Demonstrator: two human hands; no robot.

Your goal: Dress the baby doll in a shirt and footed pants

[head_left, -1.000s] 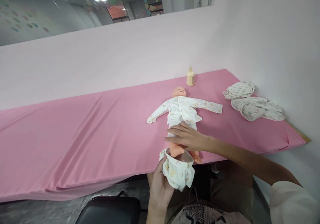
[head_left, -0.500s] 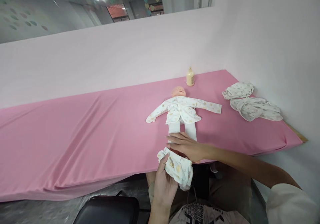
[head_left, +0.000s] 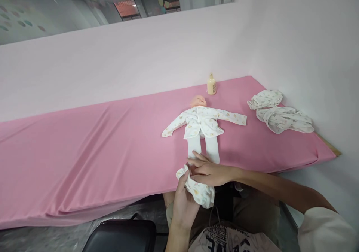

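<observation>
A baby doll [head_left: 198, 101] lies on its back in a white printed jacket [head_left: 198, 121], with white leggings [head_left: 212, 149] on its legs. My left hand [head_left: 185, 203] grips a bunched pair of white printed baby pants [head_left: 200, 194] at the table's near edge, thumb over the rim. The pants sit around the doll's feet, which are hidden by cloth and fingers. My right hand [head_left: 209, 171] lies across the lower legs and the top of the pants, fingers spread apart. Its fingertips touch the cloth near the pants' opening.
A cream pump bottle [head_left: 211, 85] stands beyond the doll's head by the wall. Crumpled printed cloths [head_left: 283, 119] lie at the right end of the pink-covered table [head_left: 112, 151]. A black chair [head_left: 120, 235] stands at the near left, below the table edge.
The pants have moved up over the doll's feet, which showed bare a second ago. My right hand has slid down the legs to the pants' opening.
</observation>
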